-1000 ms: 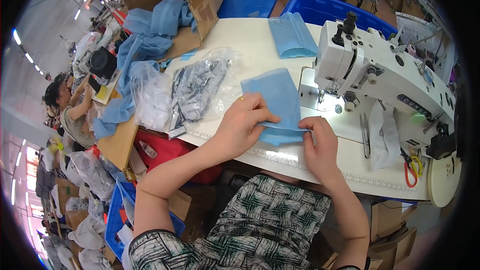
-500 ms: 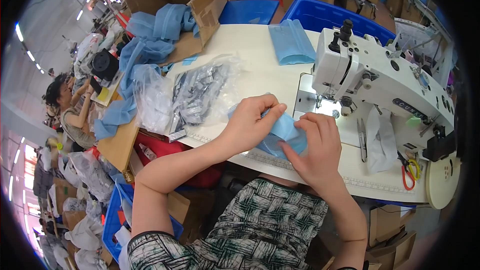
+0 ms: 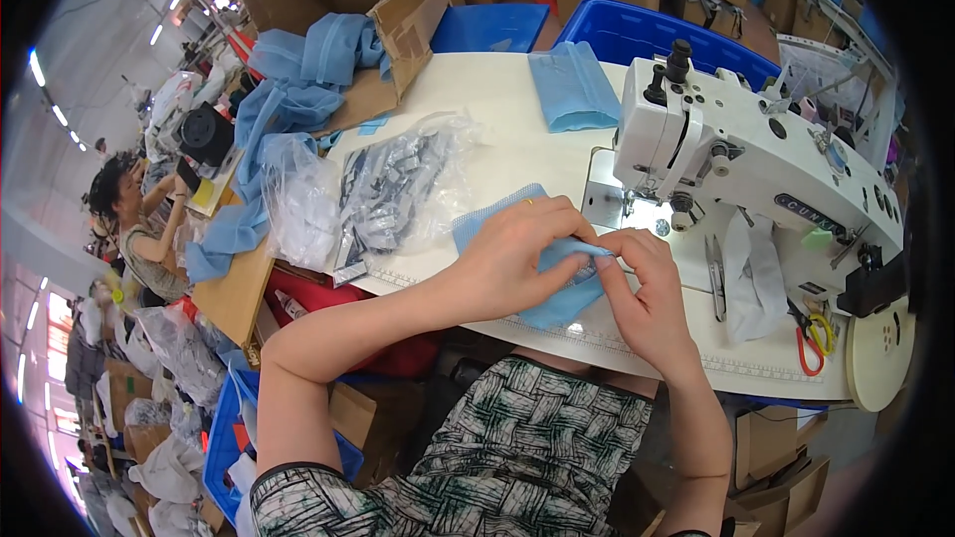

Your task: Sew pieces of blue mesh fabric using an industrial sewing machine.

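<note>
Both of my hands hold a piece of light blue mesh fabric above the front part of the white sewing table. My left hand grips it from the left, thumb against curled fingers. My right hand pinches the folded edge between thumb and fingertips, close to the left fingertips. Part of the cloth lies behind the left hand. Just beyond my hands stands the white sewing machine, its needle area lit. A folded blue mesh piece lies flat to the left of the machine head.
Left of my hands sit a plastic bag of grey labels and a crumpled clear bag. Tweezers, a white cloth and red-and-yellow scissors lie at right. Blue fabric piles by a cardboard box; a blue bin stands behind.
My hands have come closer together, and the right fingers now pinch the fabric edge. The cloth has been turned, and its mesh side shows more at the left.
</note>
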`<action>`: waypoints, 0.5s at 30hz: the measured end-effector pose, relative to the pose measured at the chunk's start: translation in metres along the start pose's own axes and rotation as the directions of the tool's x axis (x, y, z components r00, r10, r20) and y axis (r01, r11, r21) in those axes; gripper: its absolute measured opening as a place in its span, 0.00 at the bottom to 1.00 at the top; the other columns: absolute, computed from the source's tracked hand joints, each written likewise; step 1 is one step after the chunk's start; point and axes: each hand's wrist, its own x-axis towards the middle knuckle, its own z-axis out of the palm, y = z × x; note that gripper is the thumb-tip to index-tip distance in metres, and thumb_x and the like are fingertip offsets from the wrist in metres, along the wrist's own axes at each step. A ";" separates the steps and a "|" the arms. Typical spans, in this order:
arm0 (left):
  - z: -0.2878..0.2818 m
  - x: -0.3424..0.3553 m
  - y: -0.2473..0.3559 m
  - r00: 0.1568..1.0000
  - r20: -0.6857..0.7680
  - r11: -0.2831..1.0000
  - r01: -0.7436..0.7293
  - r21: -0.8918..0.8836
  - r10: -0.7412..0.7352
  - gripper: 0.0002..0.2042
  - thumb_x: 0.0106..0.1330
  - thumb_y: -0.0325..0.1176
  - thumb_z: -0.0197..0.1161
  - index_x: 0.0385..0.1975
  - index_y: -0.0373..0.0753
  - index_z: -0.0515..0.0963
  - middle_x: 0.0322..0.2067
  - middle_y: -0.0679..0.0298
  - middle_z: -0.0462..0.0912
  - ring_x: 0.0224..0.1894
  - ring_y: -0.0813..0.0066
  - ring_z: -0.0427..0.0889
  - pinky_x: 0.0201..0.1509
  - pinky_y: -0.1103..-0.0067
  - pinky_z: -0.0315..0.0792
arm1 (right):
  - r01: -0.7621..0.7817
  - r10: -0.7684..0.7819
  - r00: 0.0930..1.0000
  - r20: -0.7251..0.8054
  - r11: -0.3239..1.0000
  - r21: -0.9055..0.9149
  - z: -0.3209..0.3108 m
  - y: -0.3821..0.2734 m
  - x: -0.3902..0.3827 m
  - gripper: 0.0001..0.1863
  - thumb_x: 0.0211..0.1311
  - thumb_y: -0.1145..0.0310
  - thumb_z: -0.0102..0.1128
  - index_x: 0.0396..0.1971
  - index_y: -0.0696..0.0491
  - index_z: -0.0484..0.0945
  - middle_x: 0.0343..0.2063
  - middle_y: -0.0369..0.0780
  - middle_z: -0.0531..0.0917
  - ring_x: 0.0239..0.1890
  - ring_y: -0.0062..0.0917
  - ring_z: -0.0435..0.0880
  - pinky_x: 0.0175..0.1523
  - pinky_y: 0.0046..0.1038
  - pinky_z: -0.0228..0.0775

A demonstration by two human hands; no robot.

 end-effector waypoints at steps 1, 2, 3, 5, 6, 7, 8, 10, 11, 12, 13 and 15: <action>0.003 0.000 -0.001 0.999 -0.032 1.000 -0.007 0.019 0.008 0.10 0.64 0.31 0.71 0.42 0.38 0.81 0.38 0.56 0.83 0.44 0.53 0.82 0.49 0.64 0.74 | -0.001 0.001 1.000 0.006 1.000 0.001 0.000 0.000 0.000 0.04 0.67 0.72 0.61 0.38 0.56 0.81 0.35 0.41 0.83 0.42 0.36 0.78 0.54 0.35 0.65; 0.005 0.000 -0.002 0.998 -0.063 0.999 -0.013 0.039 0.016 0.08 0.64 0.30 0.69 0.40 0.37 0.81 0.36 0.57 0.83 0.42 0.52 0.82 0.47 0.64 0.74 | -0.001 0.001 1.000 0.006 1.000 0.002 0.000 0.001 0.000 0.04 0.67 0.72 0.61 0.38 0.56 0.81 0.35 0.41 0.83 0.42 0.36 0.78 0.54 0.35 0.65; 0.008 0.001 -0.003 0.998 -0.063 0.999 -0.015 0.039 0.018 0.08 0.64 0.30 0.69 0.40 0.37 0.81 0.36 0.57 0.83 0.42 0.52 0.82 0.47 0.64 0.74 | 0.012 -0.012 1.000 0.000 1.000 -0.006 0.000 0.002 0.000 0.04 0.66 0.73 0.61 0.38 0.56 0.81 0.35 0.41 0.83 0.43 0.36 0.78 0.54 0.36 0.65; 0.012 0.002 -0.003 0.994 -0.107 0.999 -0.017 0.027 0.020 0.04 0.67 0.28 0.66 0.38 0.37 0.82 0.32 0.55 0.84 0.39 0.53 0.83 0.44 0.63 0.74 | 0.026 -0.026 1.000 -0.006 1.000 -0.016 0.000 0.003 -0.002 0.04 0.66 0.73 0.61 0.38 0.56 0.81 0.35 0.41 0.83 0.43 0.36 0.79 0.54 0.36 0.65; 0.009 0.004 -0.001 0.994 -0.105 1.000 -0.016 0.026 0.019 0.04 0.67 0.28 0.66 0.38 0.37 0.82 0.32 0.55 0.84 0.39 0.53 0.83 0.44 0.63 0.74 | 0.038 -0.038 0.999 0.004 0.999 0.010 0.000 0.004 -0.003 0.05 0.66 0.74 0.60 0.39 0.55 0.82 0.35 0.41 0.83 0.43 0.36 0.79 0.54 0.36 0.66; 0.004 0.008 0.003 0.985 -0.028 0.985 0.169 -0.044 -0.170 0.03 0.67 0.27 0.65 0.38 0.37 0.82 0.32 0.54 0.84 0.38 0.53 0.84 0.44 0.63 0.74 | 0.051 -0.051 0.999 0.014 0.998 0.037 0.000 0.005 -0.003 0.05 0.66 0.74 0.60 0.39 0.55 0.82 0.35 0.41 0.83 0.42 0.37 0.79 0.55 0.36 0.66; 0.001 0.011 0.004 0.936 0.060 0.931 0.352 -0.097 -0.348 0.02 0.68 0.26 0.64 0.37 0.37 0.82 0.32 0.53 0.84 0.37 0.53 0.84 0.43 0.63 0.74 | 0.049 -0.049 0.999 0.014 0.998 0.038 0.000 0.007 -0.004 0.05 0.66 0.74 0.60 0.39 0.55 0.82 0.35 0.41 0.83 0.42 0.37 0.79 0.55 0.36 0.66; -0.001 0.012 0.001 0.929 0.100 0.925 0.366 -0.101 -0.356 0.04 0.68 0.27 0.66 0.39 0.38 0.82 0.33 0.56 0.84 0.38 0.56 0.84 0.44 0.66 0.75 | -0.040 0.039 0.996 0.075 0.999 0.013 -0.002 0.007 -0.005 0.07 0.65 0.76 0.59 0.40 0.55 0.83 0.34 0.41 0.83 0.41 0.37 0.80 0.54 0.37 0.67; -0.002 0.012 -0.001 0.921 0.138 0.920 0.378 -0.103 -0.363 0.05 0.68 0.27 0.67 0.41 0.39 0.83 0.34 0.58 0.84 0.40 0.60 0.84 0.45 0.69 0.76 | -0.041 0.040 0.996 0.077 0.999 0.016 0.000 0.008 -0.006 0.07 0.65 0.76 0.59 0.40 0.55 0.83 0.34 0.41 0.83 0.41 0.37 0.80 0.54 0.37 0.67; -0.001 0.010 -0.002 0.922 0.142 0.921 0.376 -0.104 -0.361 0.05 0.68 0.27 0.67 0.41 0.39 0.83 0.34 0.58 0.84 0.40 0.60 0.84 0.45 0.69 0.76 | -0.079 0.078 0.996 0.051 0.997 0.018 0.002 0.010 -0.007 0.07 0.65 0.76 0.59 0.40 0.55 0.83 0.33 0.41 0.83 0.40 0.36 0.81 0.53 0.36 0.68; 0.000 0.007 -0.003 0.978 0.099 0.982 0.189 -0.024 -0.186 0.08 0.66 0.28 0.69 0.43 0.40 0.81 0.36 0.59 0.83 0.43 0.60 0.83 0.50 0.67 0.74 | -0.117 0.117 0.993 0.025 0.993 0.021 0.004 0.012 -0.008 0.06 0.66 0.76 0.59 0.40 0.56 0.83 0.33 0.41 0.83 0.39 0.35 0.81 0.51 0.35 0.70; 0.006 0.001 -0.006 0.997 0.074 0.998 -0.005 0.062 0.000 0.11 0.64 0.30 0.70 0.44 0.40 0.80 0.38 0.60 0.81 0.47 0.59 0.83 0.54 0.66 0.73 | -0.153 0.155 0.988 -0.017 0.983 0.102 0.009 0.020 -0.009 0.06 0.66 0.76 0.60 0.39 0.56 0.83 0.32 0.40 0.83 0.38 0.33 0.81 0.49 0.34 0.70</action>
